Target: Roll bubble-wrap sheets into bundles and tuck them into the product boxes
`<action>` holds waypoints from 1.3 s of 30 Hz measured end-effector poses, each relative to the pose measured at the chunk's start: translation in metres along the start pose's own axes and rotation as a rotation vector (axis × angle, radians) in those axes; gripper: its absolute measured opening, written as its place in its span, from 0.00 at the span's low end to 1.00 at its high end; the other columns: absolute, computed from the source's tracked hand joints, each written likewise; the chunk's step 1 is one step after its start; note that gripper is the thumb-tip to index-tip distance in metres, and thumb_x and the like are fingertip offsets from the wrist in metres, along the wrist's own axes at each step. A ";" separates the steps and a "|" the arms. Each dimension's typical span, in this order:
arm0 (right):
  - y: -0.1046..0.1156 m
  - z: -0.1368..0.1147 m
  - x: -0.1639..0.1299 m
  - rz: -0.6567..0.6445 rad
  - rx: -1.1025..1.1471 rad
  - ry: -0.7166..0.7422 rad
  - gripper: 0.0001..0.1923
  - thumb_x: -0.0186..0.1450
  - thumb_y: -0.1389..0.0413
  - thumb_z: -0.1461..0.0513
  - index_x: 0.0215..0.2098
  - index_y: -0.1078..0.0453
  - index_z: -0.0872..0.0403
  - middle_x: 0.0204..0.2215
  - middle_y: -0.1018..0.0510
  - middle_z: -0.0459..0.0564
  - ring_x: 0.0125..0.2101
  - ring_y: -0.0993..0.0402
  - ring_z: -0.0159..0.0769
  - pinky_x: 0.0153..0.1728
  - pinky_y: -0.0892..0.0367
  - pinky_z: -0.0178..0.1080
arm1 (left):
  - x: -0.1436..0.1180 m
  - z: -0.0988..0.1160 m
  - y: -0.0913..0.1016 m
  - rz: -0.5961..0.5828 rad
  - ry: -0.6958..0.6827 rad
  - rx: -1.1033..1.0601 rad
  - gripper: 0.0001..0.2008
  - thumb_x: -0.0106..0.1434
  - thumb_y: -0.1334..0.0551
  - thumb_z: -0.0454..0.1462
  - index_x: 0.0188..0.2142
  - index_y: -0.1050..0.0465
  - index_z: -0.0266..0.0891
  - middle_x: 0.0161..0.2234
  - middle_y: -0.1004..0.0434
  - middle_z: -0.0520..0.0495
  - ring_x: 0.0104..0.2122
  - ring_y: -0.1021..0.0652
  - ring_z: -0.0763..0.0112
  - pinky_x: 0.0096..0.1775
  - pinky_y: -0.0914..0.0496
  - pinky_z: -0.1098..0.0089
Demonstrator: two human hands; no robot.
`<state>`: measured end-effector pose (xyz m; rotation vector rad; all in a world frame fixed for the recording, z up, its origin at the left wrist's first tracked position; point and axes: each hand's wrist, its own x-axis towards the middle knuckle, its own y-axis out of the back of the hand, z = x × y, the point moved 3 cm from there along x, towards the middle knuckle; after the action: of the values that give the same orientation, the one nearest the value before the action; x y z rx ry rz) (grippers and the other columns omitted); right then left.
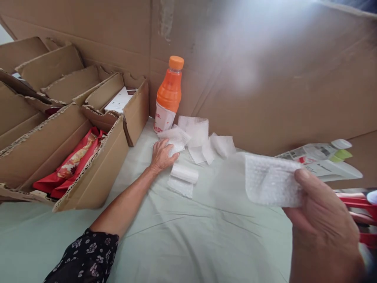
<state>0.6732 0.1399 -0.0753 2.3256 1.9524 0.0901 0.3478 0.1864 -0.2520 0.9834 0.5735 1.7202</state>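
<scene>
My left hand (pixel 161 155) reaches across the pale green cloth (pixel 188 232) and closes on a bubble-wrap pouch (pixel 176 140) at the edge of a pile of such pouches (pixel 206 143). A small white roll (pixel 184 173) lies just right of that hand. My right hand (pixel 322 228) is raised near the camera, pinching another white bubble-wrap pouch (pixel 269 179) between thumb and fingers. An orange drink bottle (pixel 169 94) with an orange cap stands behind the pile.
Open cardboard boxes stand at the left; the nearest one (pixel 97 173) holds red snack packets (pixel 72 163), another holds a white box (pixel 119 101). A large cardboard sheet (pixel 265 78) forms the back wall. Printed white packages (pixel 324 159) and red plastic (pixel 357 204) sit at the right.
</scene>
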 end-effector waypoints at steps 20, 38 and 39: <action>-0.118 0.071 0.043 -0.584 -0.637 0.347 0.25 0.62 0.40 0.45 0.49 0.24 0.51 0.51 0.19 0.55 0.51 0.24 0.49 0.53 0.31 0.51 | 0.002 -0.003 -0.001 -0.003 0.027 -0.050 0.15 0.58 0.37 0.35 0.46 0.21 0.41 0.61 0.28 0.40 0.61 0.31 0.51 0.64 0.40 0.51; -0.102 0.072 0.133 -0.073 -1.120 0.539 0.19 0.66 0.47 0.56 0.51 0.25 0.55 0.54 0.22 0.61 0.55 0.30 0.55 0.53 0.38 0.55 | 0.001 -0.005 -0.002 0.063 -0.027 -0.074 0.15 0.61 0.36 0.36 0.48 0.23 0.40 0.50 0.19 0.42 0.56 0.25 0.53 0.63 0.36 0.54; -0.108 0.080 0.135 -0.146 -1.116 0.532 0.19 0.66 0.48 0.56 0.51 0.25 0.54 0.53 0.21 0.59 0.54 0.29 0.53 0.53 0.37 0.53 | 0.002 -0.006 -0.002 0.062 -0.028 -0.073 0.16 0.61 0.36 0.36 0.49 0.23 0.40 0.50 0.19 0.41 0.57 0.25 0.52 0.63 0.36 0.53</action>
<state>0.6005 0.2878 -0.1707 1.4527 1.5279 1.4620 0.3443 0.1892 -0.2564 0.9811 0.4629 1.7671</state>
